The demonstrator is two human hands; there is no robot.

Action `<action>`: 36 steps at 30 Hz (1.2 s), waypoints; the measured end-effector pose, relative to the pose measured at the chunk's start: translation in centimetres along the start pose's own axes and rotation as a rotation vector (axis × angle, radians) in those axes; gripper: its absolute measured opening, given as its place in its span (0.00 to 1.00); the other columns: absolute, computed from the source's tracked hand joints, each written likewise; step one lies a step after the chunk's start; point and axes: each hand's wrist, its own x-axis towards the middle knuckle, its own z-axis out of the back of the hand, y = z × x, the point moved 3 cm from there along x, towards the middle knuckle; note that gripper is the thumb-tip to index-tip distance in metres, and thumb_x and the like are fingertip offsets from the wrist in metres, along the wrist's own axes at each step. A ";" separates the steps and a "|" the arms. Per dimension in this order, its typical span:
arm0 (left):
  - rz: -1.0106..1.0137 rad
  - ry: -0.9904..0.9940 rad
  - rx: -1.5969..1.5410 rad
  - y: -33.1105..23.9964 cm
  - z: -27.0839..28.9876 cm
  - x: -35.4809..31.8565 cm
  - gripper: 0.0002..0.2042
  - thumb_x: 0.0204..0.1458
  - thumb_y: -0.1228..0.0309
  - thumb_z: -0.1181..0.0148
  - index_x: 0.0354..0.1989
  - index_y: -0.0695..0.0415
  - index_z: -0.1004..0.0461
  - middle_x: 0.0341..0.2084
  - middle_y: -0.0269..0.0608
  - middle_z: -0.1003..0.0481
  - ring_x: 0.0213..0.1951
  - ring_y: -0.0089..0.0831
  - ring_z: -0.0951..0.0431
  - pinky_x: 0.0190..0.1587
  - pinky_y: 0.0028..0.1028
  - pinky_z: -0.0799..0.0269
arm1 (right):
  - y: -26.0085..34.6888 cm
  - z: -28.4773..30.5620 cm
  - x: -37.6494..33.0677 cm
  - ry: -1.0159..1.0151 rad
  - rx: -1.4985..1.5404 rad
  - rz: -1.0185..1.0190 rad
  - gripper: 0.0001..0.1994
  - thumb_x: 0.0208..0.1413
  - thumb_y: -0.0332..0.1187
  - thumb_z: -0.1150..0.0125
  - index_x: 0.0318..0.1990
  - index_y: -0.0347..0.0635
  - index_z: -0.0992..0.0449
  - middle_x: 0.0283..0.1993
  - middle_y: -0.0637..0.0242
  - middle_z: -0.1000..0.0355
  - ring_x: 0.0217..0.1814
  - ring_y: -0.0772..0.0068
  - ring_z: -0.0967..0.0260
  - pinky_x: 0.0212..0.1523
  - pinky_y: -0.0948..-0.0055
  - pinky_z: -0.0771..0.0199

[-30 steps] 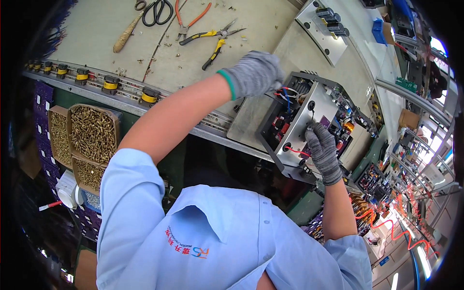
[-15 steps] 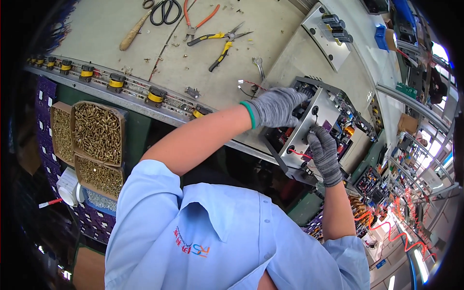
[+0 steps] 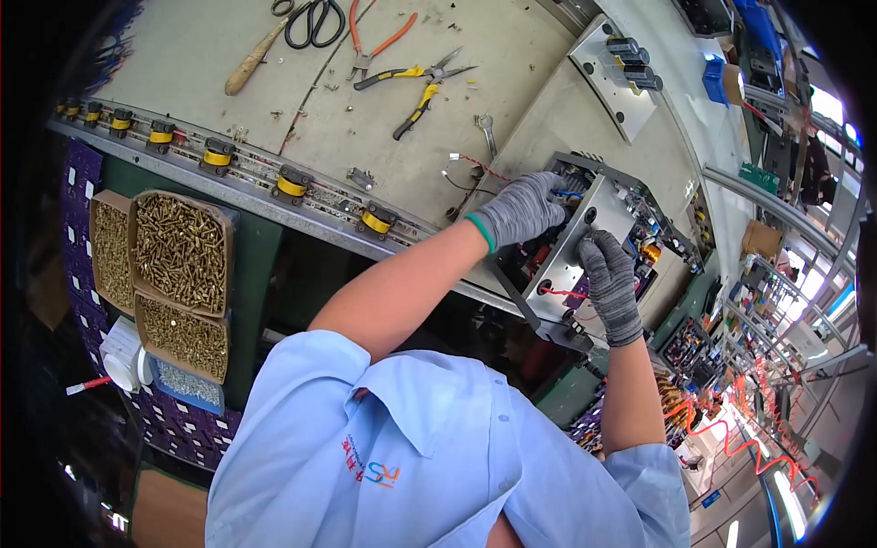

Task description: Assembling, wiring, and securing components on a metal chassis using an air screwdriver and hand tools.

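An open metal chassis [image 3: 571,251] with red wires and circuit parts stands tilted at the bench's edge, its silver side panel facing me. My left hand [image 3: 521,212], in a grey knit glove, grips the chassis's upper left edge, fingers curled over the rim beside blue and red wires. On the panel's right side rests my right hand [image 3: 610,285], gloved the same, with its fingers wrapped around that edge. Both arms reach up from my light blue shirt.
Yellow-handled pliers [image 3: 416,87], red-handled pliers [image 3: 379,41], scissors [image 3: 311,18], a wooden-handled tool [image 3: 248,62] and a small wrench [image 3: 487,132] lie on the bench. Cardboard boxes of brass screws [image 3: 178,251] hang at the left. A roller rail [image 3: 274,178] runs along the bench's edge. A grey plate with black parts [image 3: 621,64] lies further back.
My left hand has moved right and down onto the chassis's edge. The chassis has turned up onto its side, so the silver panel now faces me. The right hand stays on it.
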 end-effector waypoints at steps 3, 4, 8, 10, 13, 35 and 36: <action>0.352 0.371 -0.701 1.6 0.2 0.3 0.21 0.58 0.68 0.44 0.59 0.60 0.31 0.26 0.35 0.24 0.23 0.19 0.30 0.26 0.19 0.35 | -0.3 -0.2 0.0 -0.040 -0.013 0.018 0.16 0.64 0.31 0.43 0.55 0.30 0.27 0.38 0.68 0.26 0.43 0.80 0.31 0.49 0.77 0.29; 0.313 0.398 -0.741 1.5 0.3 0.5 0.21 0.58 0.68 0.44 0.59 0.60 0.31 0.26 0.35 0.24 0.23 0.19 0.30 0.26 0.19 0.35 | -0.3 -0.3 0.0 -0.022 -0.013 0.028 0.16 0.64 0.31 0.43 0.55 0.30 0.27 0.38 0.68 0.26 0.43 0.80 0.31 0.49 0.77 0.29; 0.313 0.484 -0.449 1.3 0.7 0.8 0.21 0.60 0.61 0.42 0.58 0.59 0.30 0.25 0.36 0.24 0.24 0.19 0.29 0.26 0.21 0.33 | -0.3 -0.4 -0.1 -0.037 0.095 0.009 0.17 0.64 0.31 0.43 0.55 0.29 0.28 0.39 0.66 0.26 0.44 0.79 0.31 0.49 0.77 0.29; 0.214 0.403 -0.390 0.9 1.2 0.4 0.20 0.59 0.62 0.41 0.57 0.57 0.29 0.25 0.36 0.25 0.29 0.22 0.27 0.32 0.25 0.29 | -0.2 -0.4 -0.1 -0.028 0.095 0.011 0.17 0.64 0.31 0.43 0.56 0.30 0.28 0.40 0.65 0.26 0.44 0.78 0.30 0.49 0.77 0.29; -0.033 -0.070 -0.012 0.1 2.6 -1.4 0.17 0.58 0.63 0.39 0.52 0.58 0.26 0.26 0.37 0.24 0.32 0.26 0.24 0.38 0.28 0.26 | -0.1 -0.4 0.0 -0.001 -0.029 0.030 0.17 0.65 0.32 0.44 0.56 0.29 0.28 0.41 0.62 0.25 0.44 0.75 0.29 0.49 0.75 0.28; 0.462 0.321 -0.572 1.5 0.0 -1.7 0.15 0.53 0.58 0.34 0.42 0.57 0.21 0.21 0.30 0.31 0.21 0.17 0.34 0.22 0.21 0.39 | -0.7 -0.5 0.1 -0.038 -0.030 0.115 0.18 0.63 0.32 0.42 0.55 0.28 0.29 0.39 0.60 0.24 0.41 0.73 0.27 0.45 0.72 0.26; 0.456 0.426 -0.555 1.4 0.0 -1.7 0.15 0.54 0.58 0.35 0.40 0.56 0.21 0.21 0.30 0.31 0.21 0.17 0.34 0.20 0.21 0.41 | -0.7 -0.4 0.1 -0.039 -0.040 0.121 0.18 0.63 0.32 0.42 0.55 0.28 0.28 0.39 0.60 0.23 0.41 0.72 0.27 0.45 0.72 0.26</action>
